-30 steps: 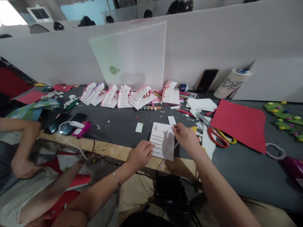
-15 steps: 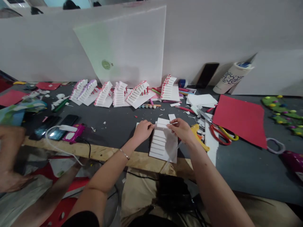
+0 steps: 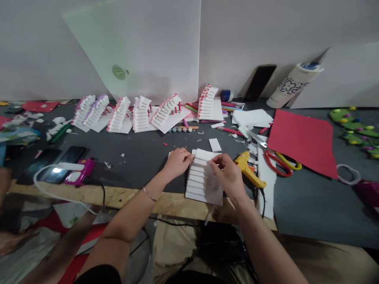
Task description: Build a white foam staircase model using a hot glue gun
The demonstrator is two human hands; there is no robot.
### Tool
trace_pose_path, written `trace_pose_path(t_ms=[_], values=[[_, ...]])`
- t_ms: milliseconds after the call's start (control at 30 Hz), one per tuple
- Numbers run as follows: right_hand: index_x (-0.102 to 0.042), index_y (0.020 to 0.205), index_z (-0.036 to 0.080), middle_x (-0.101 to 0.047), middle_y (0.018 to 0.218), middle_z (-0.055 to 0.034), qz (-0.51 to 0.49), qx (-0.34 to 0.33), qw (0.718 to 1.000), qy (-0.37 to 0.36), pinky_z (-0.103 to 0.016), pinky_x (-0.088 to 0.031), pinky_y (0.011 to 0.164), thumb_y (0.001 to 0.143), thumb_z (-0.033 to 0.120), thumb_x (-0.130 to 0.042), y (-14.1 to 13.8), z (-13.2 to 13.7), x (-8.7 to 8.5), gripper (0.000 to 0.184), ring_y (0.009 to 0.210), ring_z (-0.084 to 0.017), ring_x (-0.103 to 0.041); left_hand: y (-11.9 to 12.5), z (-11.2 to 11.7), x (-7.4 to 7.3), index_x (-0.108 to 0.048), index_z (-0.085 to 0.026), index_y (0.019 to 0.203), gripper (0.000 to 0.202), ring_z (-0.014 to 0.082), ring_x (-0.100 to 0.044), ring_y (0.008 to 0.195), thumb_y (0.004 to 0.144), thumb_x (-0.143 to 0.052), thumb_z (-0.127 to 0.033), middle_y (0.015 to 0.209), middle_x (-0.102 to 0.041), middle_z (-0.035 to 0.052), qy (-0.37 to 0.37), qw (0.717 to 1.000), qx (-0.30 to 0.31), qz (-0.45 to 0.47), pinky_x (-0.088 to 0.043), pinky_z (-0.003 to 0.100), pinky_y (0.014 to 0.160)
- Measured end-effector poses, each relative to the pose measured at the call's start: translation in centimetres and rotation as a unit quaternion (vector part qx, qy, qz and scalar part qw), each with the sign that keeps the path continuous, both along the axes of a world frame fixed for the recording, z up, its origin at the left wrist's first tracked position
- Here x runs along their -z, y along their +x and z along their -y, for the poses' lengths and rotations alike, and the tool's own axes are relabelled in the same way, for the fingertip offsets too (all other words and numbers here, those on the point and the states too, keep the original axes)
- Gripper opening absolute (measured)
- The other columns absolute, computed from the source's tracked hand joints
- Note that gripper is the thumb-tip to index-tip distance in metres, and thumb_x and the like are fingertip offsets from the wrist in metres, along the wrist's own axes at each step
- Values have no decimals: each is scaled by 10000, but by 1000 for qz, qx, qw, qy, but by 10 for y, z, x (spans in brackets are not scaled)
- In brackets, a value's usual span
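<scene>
A white foam staircase model (image 3: 199,179) lies on the grey mat near the table's front edge. My left hand (image 3: 177,161) pinches its top left corner, fingers curled closed. My right hand (image 3: 227,175) rests on the model's right side, fingertips pinched on the top step. A small loose white foam piece (image 3: 214,144) lies just behind the model. A yellow glue gun (image 3: 248,169) lies right beside my right hand.
Several finished white stair models (image 3: 142,112) line the back by the white partition. Red-handled scissors (image 3: 275,165), red sheet (image 3: 303,139), white foam sheets (image 3: 251,117), markers, a cup (image 3: 291,86) and a phone (image 3: 259,83) lie right. Phones and a pink charger (image 3: 78,173) left; another person's arm (image 3: 6,185).
My left hand moved from the model's lower left up to its top corner. My right hand came down onto the top step. The view tilted down and the model now lies flatter.
</scene>
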State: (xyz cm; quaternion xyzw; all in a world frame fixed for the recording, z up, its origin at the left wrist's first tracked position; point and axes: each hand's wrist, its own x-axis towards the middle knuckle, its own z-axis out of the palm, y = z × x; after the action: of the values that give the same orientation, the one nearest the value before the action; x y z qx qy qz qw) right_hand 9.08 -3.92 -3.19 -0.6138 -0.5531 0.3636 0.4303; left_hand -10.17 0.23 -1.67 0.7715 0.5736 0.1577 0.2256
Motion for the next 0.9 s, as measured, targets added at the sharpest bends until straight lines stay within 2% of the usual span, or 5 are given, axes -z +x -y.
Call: trace_pose_path(t_ms=[200,400,533,733,900], values=[[-574,842,222,-688,797,-24,33,54,998,10,-279,-425,610,819,447,-606,5,-9,-9,229,618,-153,-567,-4,4,8,-700,-169,1052,298,201,-617,1001,964,-420,-218,1046,-679,87,21,989,15,145,-498,356,913],[-591,929,224,-740,922,-68,175,53,983,1,-314,-443,667,864,398,-558,19,-34,-14,189,696,-200,-632,-2,11,9,-715,-152,1062,298,239,-598,1003,974,-485,-320,995,-663,102,31,996,71,40,-483,420,941],[-584,1134,220,-724,1064,-108,324,59,943,41,-346,-461,702,945,415,-456,52,-5,-9,300,862,-262,-667,-6,14,6,-701,-141,1082,319,261,-584,1033,951,-540,-383,1028,-646,117,29,997,70,-4,-474,420,941],[-558,1233,118,-628,1171,-210,498,7,862,93,-447,-483,852,852,261,-502,98,31,16,411,1013,-337,-593,-17,14,-1,-630,-158,1177,430,249,-597,1025,856,-658,-441,1075,-634,99,-67,993,97,21,-476,356,886],[-594,1087,131,-601,978,-178,482,19,874,60,-454,-491,801,763,240,-538,95,11,14,347,921,-330,-582,-16,10,-1,-631,-173,1082,300,169,-587,775,817,-666,-309,933,-632,39,-151,982,73,86,-467,282,703]])
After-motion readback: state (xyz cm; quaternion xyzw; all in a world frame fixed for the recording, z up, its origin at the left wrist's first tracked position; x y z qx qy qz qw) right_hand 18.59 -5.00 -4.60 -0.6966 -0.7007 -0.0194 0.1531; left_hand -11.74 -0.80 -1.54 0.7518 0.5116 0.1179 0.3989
